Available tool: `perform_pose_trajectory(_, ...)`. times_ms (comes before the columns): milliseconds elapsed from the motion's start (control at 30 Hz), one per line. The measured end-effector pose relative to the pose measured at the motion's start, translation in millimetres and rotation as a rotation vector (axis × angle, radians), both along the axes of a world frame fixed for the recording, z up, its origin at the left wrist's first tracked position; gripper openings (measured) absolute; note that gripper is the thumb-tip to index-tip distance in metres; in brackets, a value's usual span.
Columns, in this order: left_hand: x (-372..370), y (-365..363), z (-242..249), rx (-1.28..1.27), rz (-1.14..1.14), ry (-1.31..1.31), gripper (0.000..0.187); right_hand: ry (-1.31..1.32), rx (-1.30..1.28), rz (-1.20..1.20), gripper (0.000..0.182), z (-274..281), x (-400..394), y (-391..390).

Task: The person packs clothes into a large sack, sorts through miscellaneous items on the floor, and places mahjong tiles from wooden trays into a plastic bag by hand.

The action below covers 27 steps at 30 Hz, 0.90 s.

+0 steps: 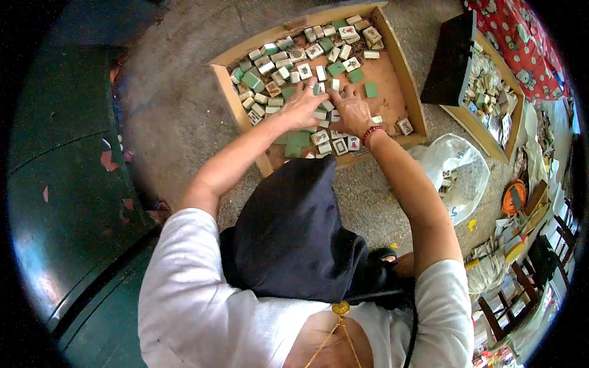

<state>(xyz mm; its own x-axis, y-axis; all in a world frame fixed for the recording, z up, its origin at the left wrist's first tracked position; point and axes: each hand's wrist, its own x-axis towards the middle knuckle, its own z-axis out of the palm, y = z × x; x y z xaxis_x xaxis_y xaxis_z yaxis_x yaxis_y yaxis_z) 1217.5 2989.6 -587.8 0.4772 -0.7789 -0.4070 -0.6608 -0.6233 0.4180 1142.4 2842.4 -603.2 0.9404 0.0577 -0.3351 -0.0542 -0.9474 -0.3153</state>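
Note:
Green-backed white mahjong tiles (305, 71) lie scattered in a shallow wooden box (405, 86) on the floor, some face up and others green side up. My left hand (300, 108) rests among the tiles near the middle of the box, fingers apart and reaching over them. Just to its right, my right hand (353, 114), with a red bead bracelet (372, 133) at the wrist, lies over more tiles with its fingers spread and slightly bent. Some tiles under both palms are hidden. Below the hands, face-up tiles (340, 146) sit by the near wall.
A clear plastic bag (467, 175) with some tiles stands right of the box. Beyond it, a second wooden box (485, 138) holds tiles and small bags, with a dark panel (449, 58) at its side. Green metal (67, 184) fills the left. Clutter lines the right.

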Motion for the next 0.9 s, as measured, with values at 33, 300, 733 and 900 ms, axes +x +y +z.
perform_pose_trajectory(33,5,2,-10,0.023,-0.004,0.035,0.071,0.006,0.004,-0.003,0.093,0,-2,1)
perform_pose_trajectory(300,8,-5,-30,-0.114,0.142,0.022,0.047,0.026,0.098,-0.094,0.087,-10,-5,2)
perform_pose_trajectory(733,0,-21,-30,-0.124,0.285,-0.050,0.062,-0.029,-0.066,-0.182,0.058,-11,-14,-7)
perform_pose_trajectory(900,-2,-38,-22,-0.398,0.440,0.191,0.046,-0.049,0.385,-0.335,0.054,25,-39,-52)
